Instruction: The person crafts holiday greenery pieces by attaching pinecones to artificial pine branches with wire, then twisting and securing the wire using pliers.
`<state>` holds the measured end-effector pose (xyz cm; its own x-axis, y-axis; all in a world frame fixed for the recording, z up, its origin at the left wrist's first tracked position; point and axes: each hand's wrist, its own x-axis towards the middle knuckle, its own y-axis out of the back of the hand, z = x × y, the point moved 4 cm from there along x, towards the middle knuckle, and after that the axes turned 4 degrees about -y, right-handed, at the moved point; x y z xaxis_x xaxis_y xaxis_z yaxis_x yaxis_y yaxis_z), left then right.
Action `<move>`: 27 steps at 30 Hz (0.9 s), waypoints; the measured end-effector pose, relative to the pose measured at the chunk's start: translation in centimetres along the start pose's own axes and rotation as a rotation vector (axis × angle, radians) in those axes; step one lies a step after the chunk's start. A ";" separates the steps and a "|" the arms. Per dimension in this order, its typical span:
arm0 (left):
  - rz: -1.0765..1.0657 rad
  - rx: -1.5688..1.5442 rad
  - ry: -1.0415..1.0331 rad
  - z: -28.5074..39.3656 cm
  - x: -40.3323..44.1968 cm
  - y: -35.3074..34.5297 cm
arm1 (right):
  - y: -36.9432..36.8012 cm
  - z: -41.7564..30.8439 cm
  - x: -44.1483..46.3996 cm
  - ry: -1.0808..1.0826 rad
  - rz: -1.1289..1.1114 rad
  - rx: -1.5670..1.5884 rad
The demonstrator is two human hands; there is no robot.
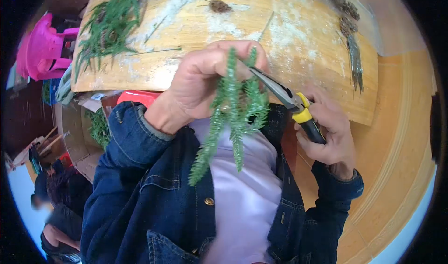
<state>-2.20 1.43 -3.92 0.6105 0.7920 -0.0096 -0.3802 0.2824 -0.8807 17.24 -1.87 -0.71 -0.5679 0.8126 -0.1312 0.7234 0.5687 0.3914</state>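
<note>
Table [322, 77] fills top of my feed. Sprig [233, 105] before its near edge, long axis running down-frame, tips toward shirt [247, 194]. Left hand [200, 72] pinches sprig's upper end; right hand [333, 128] wraps slanting pliers [285, 96], nose toward left hand.

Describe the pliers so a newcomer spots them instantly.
Find the wooden table, then its near edge. There, the right hand grips the pliers, tips toward the left hand. Yellow-and-black handles set them apart from the green sprig alongside.
</note>
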 end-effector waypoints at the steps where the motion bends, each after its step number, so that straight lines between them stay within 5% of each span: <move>1: 0.023 0.099 0.018 0.2 -0.2 0.0 | -0.1 -0.1 0.1 0.024 -0.013 0.003; 8: 0.180 0.657 -0.091 4.3 -3.5 -0.3 | 0.5 -0.6 0.9 0.078 0.054 0.084; 14: 0.550 0.874 -0.656 14.6 -10.0 1.4 | 1.0 0.8 0.9 -0.099 0.149 0.103; 17: 0.466 0.922 -0.764 19.4 -12.2 4.1 | 1.2 1.2 0.7 -0.130 0.173 0.070; 19: 0.803 1.183 -0.764 22.8 -13.3 7.2 | 1.4 1.2 0.7 -0.139 0.226 0.099; 20: 0.783 1.170 -0.763 23.3 -13.8 8.3 | 1.5 1.3 0.6 -0.144 0.256 0.112; 23: 1.066 2.438 -0.792 23.6 -12.6 9.1 | 2.4 1.9 0.5 -0.154 0.365 0.019; 24: 1.043 2.420 -0.811 23.2 -11.8 8.8 | 2.9 2.1 0.4 -0.153 0.406 -0.022; 27: 1.120 2.817 -0.302 21.1 -11.1 6.9 | 4.0 2.1 0.7 -0.134 0.448 -0.284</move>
<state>-26.25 5.97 0.08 0.0124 0.8935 0.4489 0.2271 -0.4397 0.8690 20.60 1.22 -1.14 -0.1603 0.9871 -0.0024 0.7383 0.1215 0.6634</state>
